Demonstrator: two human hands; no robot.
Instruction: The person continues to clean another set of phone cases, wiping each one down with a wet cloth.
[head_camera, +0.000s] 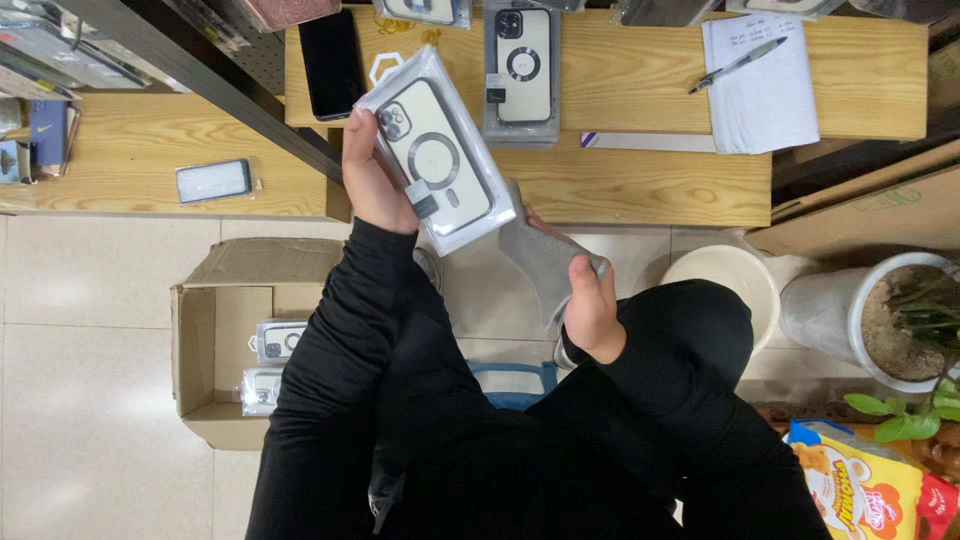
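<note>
Seen from above, our left hand (372, 175) grips a bagged phone case (435, 150), white with a ring on its back, holding it tilted over the near edge of the wooden worktop (640, 185), thumb along the bag's left side. Our right hand (590, 305) is closed on a grey cloth (540, 255) whose upper end touches the lower corner of the bag. On the worktop beyond lie a dark phone (332, 62) face up, a second bagged case (522, 70) atop a small stack, and a white notepad (762, 80) with a pen (738, 64) across it. To our left, on the lower shelf (120, 150), rests a small wrapped phone (213, 181). On the floor, an open cardboard box (215, 340) holds more bagged cases (275, 345), and a white potted plant (890, 320) stands at our right.
</note>
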